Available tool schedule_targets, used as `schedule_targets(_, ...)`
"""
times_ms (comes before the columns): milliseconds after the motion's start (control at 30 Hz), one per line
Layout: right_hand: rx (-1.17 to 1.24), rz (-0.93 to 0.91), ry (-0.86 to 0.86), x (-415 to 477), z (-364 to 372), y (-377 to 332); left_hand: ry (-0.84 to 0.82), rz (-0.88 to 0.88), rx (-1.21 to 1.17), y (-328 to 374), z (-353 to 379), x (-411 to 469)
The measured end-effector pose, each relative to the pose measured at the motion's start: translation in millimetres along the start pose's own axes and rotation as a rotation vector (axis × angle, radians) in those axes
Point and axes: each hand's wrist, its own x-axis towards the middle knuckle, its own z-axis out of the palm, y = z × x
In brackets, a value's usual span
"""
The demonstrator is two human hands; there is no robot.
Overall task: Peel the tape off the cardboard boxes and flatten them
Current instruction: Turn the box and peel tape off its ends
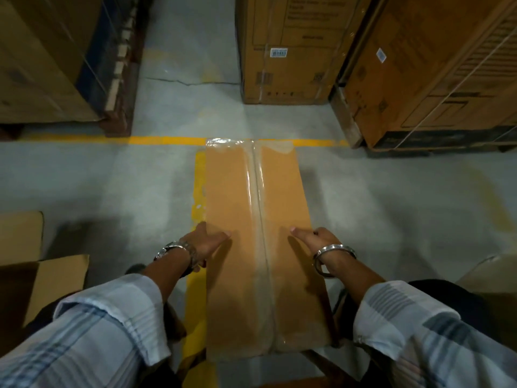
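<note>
Box (260,247) lies flat-topped, clear tape (258,208) intact along its centre seam. Left hand (205,242) grips its left edge, right hand (316,238) its right edge.

Grey concrete floor (179,175) with yellow painted lines (167,140), large strapped cartons (285,49) on pallets behind

I see dim room, dark corners. Brightest patch on floor (156,191) near middle. Shiny glare on tape (258,191), strongest toward 12 o'clock. Soft shadows under hands at 6 o'clock. Whole view bit blurry. Edges bend and stretch, sleeves (92,340) fuzzy.
</note>
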Motion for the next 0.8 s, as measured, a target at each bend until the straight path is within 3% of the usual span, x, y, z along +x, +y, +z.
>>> schedule_targets(133,0.15,0.003,0.024,1,3,7,0.122,-0.039,-0.06,-9,11,5)
schedule_targets(333,0.241,-0.132,0.043,16,11,-8,0.156,-0.011,-0.066,8,7,26)
schedule_targets(467,0.308,-0.155,0.078,34,4,-18,0.282,0.047,-0.243,24,6,39)
schedule_targets(633,0.337,-0.199,-0.043,46,-1,-32,0.267,0.112,-0.419,42,-5,51)
schedule_targets(800,0.376,-0.265,0.05,41,-9,-36,0.268,0.163,-0.515,49,-14,43)
